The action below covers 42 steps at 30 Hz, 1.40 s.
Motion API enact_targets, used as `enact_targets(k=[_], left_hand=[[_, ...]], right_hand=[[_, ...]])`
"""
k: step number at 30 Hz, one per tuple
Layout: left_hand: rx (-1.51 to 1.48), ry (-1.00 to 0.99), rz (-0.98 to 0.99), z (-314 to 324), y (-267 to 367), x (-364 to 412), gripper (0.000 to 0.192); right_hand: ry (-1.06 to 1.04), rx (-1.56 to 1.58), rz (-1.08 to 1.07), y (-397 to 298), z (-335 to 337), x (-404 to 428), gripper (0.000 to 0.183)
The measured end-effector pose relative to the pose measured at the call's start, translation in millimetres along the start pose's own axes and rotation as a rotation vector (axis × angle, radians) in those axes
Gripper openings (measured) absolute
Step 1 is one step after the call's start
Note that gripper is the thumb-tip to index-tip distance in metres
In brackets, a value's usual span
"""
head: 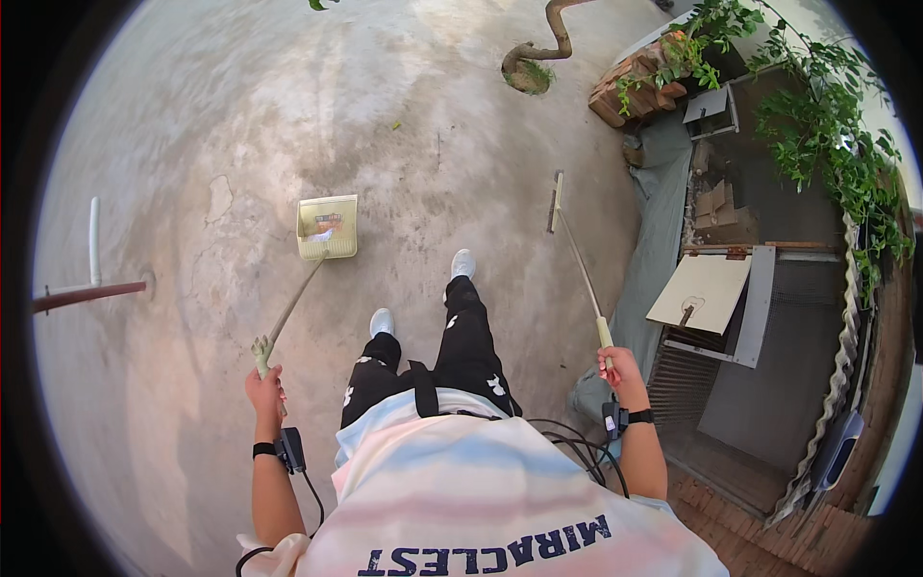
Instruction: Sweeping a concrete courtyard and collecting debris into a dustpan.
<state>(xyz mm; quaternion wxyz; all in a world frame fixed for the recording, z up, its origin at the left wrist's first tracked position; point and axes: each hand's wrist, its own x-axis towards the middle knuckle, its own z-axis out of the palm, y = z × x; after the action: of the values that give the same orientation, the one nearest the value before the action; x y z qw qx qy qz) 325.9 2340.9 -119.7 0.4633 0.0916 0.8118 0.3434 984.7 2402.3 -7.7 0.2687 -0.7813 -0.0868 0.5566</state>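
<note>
My left hand (266,393) is closed around the handle of a long-handled dustpan (328,245), whose pale yellow pan rests on the concrete ahead, left of my feet. Inside the pan lie a small whitish scrap and what looks like a printed label or wrapper. On the right, my right hand (617,366) grips the pale handle of a long broom (557,202). Its narrow, dark-bristled head is at the floor, well to the right of the dustpan. Both wrists carry a strapped device with a cable.
Along the right stand mesh-covered cages with a cream hatch (701,290), a grey-green tarp (660,187) and stacked bricks (634,79). A bent tree trunk (559,29) rises from the floor ahead. At far left, a reddish pipe (94,296) meets the concrete. Leafy branches (815,137) overhang the cages.
</note>
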Motion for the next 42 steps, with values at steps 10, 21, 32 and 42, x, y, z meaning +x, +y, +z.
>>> enact_targets(k=[10, 21, 32, 42], left_hand=[[-0.039, 0.262, -0.195, 94, 27, -108, 0.014], [0.118, 0.378, -0.296, 161, 61, -184, 0.014], [-0.001, 0.363, -0.305, 193, 47, -175, 0.014], [0.072, 0.257, -0.227, 213, 78, -169, 0.014]], right_hand=[[0.123, -0.203, -0.055, -186, -14, 259, 0.014], [-0.136, -0.702, 0.124, -210, 83, 350, 0.016], [-0.195, -0.580, 0.318, -267, -106, 238, 0.015], [-0.015, -0.636, 0.061, -264, 11, 356, 0.012]])
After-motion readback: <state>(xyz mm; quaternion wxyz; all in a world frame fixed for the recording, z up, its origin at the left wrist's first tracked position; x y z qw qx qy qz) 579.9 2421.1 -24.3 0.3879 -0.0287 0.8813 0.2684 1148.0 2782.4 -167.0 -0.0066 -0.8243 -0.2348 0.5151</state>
